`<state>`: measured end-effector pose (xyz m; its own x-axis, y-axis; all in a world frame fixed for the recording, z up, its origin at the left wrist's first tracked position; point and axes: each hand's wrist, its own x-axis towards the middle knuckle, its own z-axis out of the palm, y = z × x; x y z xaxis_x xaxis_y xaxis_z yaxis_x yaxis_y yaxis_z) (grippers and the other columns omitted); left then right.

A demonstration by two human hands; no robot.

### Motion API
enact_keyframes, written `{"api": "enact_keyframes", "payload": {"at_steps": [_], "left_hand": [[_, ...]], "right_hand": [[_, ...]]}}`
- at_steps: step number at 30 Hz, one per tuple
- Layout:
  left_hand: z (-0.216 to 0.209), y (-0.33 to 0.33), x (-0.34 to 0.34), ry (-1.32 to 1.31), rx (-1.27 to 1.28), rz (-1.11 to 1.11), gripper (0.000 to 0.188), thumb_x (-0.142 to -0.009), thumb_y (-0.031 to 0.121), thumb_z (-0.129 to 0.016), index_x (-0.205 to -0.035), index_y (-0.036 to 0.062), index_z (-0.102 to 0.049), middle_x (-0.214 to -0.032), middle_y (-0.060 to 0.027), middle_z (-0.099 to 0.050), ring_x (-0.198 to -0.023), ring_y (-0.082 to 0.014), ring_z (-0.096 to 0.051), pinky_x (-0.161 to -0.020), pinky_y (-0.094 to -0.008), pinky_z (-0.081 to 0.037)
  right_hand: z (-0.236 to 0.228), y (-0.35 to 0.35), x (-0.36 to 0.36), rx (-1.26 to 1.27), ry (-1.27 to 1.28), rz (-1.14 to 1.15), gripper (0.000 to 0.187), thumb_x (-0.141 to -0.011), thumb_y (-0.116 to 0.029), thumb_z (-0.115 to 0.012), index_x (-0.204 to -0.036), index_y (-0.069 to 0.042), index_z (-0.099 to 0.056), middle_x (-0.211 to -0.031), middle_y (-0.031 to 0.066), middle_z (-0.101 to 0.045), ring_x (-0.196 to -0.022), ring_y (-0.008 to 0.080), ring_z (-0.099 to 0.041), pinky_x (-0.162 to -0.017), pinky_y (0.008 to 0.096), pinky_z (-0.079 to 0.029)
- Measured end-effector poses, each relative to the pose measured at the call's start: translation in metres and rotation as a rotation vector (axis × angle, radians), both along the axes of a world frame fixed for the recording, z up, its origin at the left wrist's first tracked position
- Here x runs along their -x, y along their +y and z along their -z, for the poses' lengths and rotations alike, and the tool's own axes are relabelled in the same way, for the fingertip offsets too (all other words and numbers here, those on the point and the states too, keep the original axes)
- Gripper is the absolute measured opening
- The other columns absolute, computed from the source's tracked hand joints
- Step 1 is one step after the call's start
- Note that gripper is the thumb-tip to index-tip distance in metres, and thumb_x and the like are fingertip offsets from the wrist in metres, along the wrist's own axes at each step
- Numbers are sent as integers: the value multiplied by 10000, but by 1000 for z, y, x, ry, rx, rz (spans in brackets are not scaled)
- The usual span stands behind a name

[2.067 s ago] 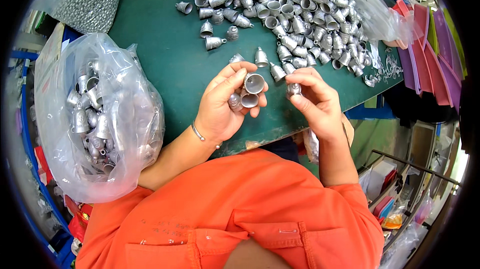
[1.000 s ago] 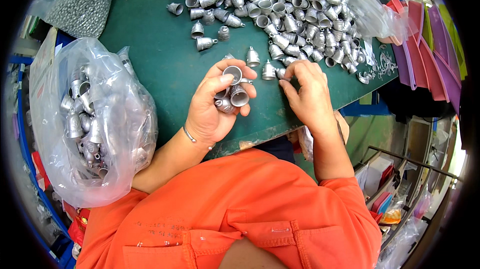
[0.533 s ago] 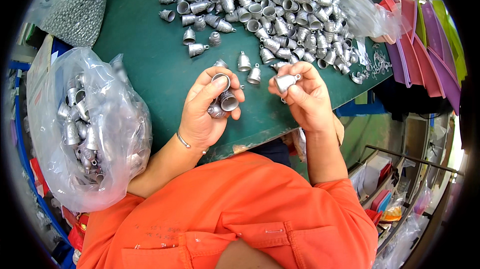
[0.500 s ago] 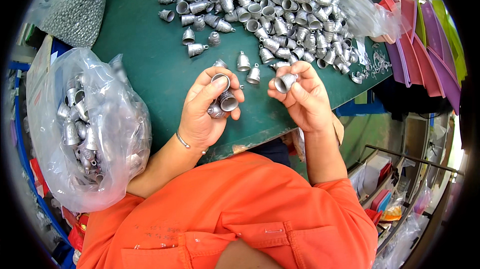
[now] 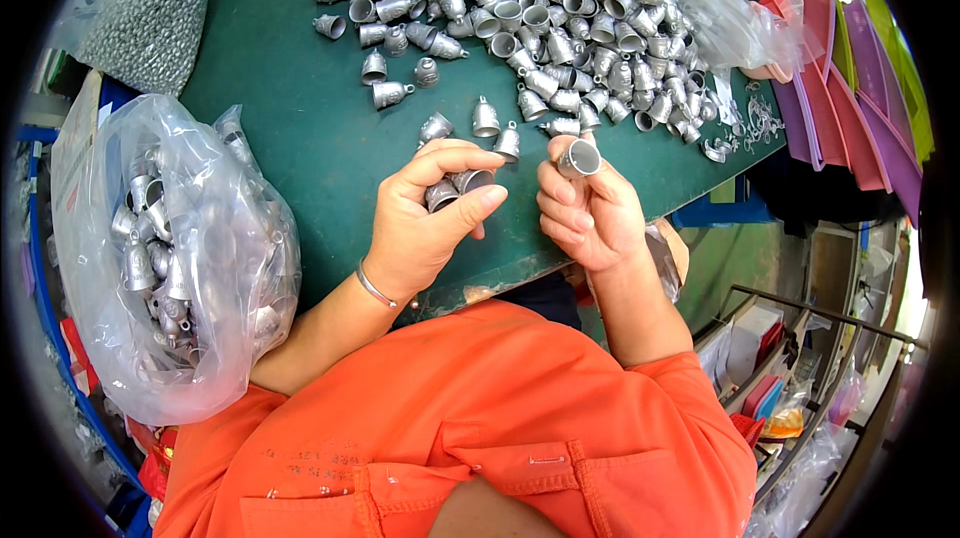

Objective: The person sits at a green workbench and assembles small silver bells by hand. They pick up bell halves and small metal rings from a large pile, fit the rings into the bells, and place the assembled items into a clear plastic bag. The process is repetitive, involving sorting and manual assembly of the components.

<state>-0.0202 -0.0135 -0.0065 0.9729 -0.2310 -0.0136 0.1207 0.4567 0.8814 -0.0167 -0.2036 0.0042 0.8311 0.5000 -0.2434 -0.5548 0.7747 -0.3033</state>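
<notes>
1. I see a heap of silver-grey, bell-shaped metal pieces (image 5: 540, 23) spread over the green, flat-topped table (image 5: 320, 188).
2. On the near side of the heap, the person's bare left hand (image 5: 418, 223) is half-curled around at least two hollow silver bells (image 5: 439, 197), thumb stretched out.
3. Also nearside of the heap, the bare right hand (image 5: 598, 218) pinches one upturned silver bell (image 5: 579, 159) in its fingertips.
4. Left of the heap, a clear plastic bag (image 5: 235, 288) holds more.
</notes>
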Motion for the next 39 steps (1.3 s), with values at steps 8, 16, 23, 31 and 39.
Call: {"api": "enact_keyframes", "payload": {"at_steps": [8,16,23,31,39], "left_hand": [[0,3,1,-154,-212,4,219,-749,15,-689,-962,31,-644,-972,-31,-536,-648,-44,-534,-538,-165,-461],[-6,3,3,-23,-181,-9,184,-749,-37,-638,-930,-9,-618,-988,-87,-525,-691,-125,-554,-475,-212,-454],[-3,0,-1,46,133,-14,197,-789,11,-621,-982,19,-586,-943,-80,-547,-753,-145,-582,-481,-232,-456],[0,8,-3,95,238,-296,116,-879,119,-527,-946,26,-544,-867,-86,-568,-734,-144,-582,-461,-234,-453],[0,9,-4,122,266,-293,113,-882,118,-526,-948,27,-539,-851,-83,-570,-746,-142,-594,-458,-235,-459]], "right_hand": [[0,10,6,202,-195,29,258,-961,-275,-401,-986,-29,-476,-732,73,-523,-498,127,-467,-413,233,-355],[-23,-3,-23,931,-765,614,306,-768,96,-612,-1051,19,-525,-1048,82,-551,-971,155,-543,-813,278,-458],[-97,-136,-131,2148,-1205,1454,215,-707,-7,-676,-913,-30,-616,-906,86,-617,-837,214,-579,-705,299,-455],[-68,-97,-99,2054,-1141,760,136,-754,21,-586,-870,-34,-632,-864,89,-632,-845,207,-590,-725,315,-462],[-15,4,-41,1762,-1624,-87,310,-661,35,-639,-953,-63,-601,-979,71,-593,-874,268,-544,-749,360,-440]]}}
